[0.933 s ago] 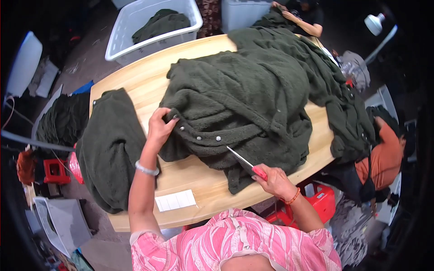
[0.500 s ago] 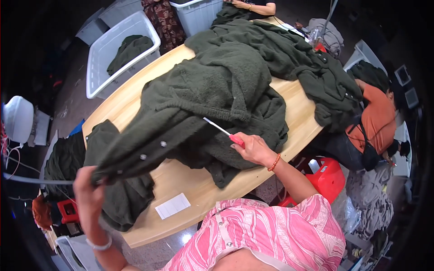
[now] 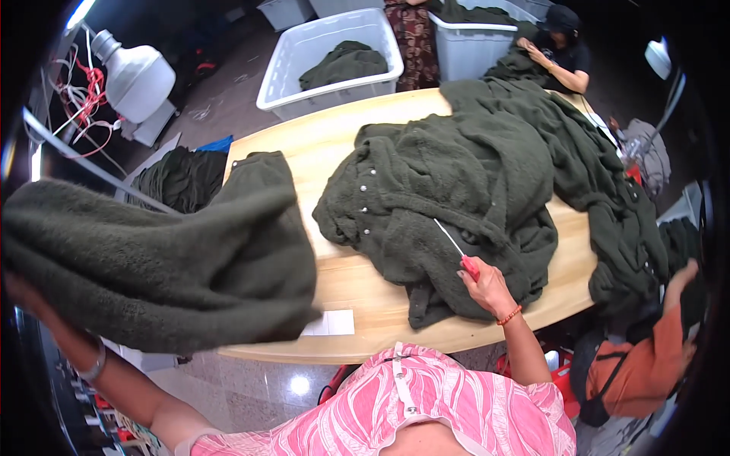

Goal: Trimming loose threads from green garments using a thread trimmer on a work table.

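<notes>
At the far left edge my left hand (image 3: 29,295) is closed at a dark green fleece garment (image 3: 152,258), which hangs raised and spread beside the table. Its fingers are mostly hidden by cloth and shadow. My right hand (image 3: 488,289) grips a slim tool (image 3: 471,266) with a red handle and a long thin metal shaft, like a screwdriver. The tip points over a heap of dark green fleece garments (image 3: 449,167). A row of shiny snap buttons (image 3: 363,188) shows along that heap's left side.
The light wooden table (image 3: 342,296) carries a white paper slip (image 3: 334,323) near its front edge. Beyond stand a pale tub (image 3: 328,61) and another tub (image 3: 475,45) with garments inside. A person in black (image 3: 566,61) sits at the far right; someone in orange (image 3: 631,372) bends at the near right.
My left hand has let go of the snap-buttoned edge and swung far left, where a green garment is now lifted. My right hand keeps the red-handled tool. The view has turned left.
</notes>
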A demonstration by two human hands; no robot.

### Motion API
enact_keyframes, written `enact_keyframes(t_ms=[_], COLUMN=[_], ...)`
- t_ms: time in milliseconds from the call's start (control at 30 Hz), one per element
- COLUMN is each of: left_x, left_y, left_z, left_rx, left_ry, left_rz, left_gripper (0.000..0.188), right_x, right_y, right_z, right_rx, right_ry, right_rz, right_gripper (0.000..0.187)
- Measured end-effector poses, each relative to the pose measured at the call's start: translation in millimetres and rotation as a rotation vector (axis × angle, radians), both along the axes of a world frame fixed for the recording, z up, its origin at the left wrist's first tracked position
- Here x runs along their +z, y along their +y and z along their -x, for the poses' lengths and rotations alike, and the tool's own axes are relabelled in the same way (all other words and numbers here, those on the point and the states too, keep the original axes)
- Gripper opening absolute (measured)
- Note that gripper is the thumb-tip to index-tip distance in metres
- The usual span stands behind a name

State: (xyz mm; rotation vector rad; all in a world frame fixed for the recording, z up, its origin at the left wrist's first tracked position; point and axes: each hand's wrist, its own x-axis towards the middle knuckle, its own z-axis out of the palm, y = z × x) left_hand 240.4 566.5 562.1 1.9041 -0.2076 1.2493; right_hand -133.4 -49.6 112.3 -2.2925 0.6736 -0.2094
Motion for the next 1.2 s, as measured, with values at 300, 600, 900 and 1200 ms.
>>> enact_keyframes(t_ms=[300, 600, 900, 1200], left_x=[-58, -382, -579, -560], left_y=[-142, -229, -219, -234], left_z=[-154, -284, -204, -189], left_rx=[0.407, 0.363, -0.031, -0.078], left_ry=[-0.628, 0.42, 1.002, 0.775], left_rz=[-0.807, -0.574, -0.957, -0.937], left_gripper=[0.025, 0.086, 0.094, 0.072], right_x=[-7, -7, -3, -14], right_y=[15, 43, 67, 70], right_z=[-30, -72, -96, -63], right_rx=[0.016, -0.062, -0.151, -0.192], right_ry=[0.096, 0.265, 0.3, 0.244], right_rz=[0.005, 0.047, 0.033, 0.045], right_gripper=[0.025, 0.024, 0.021, 0.031])
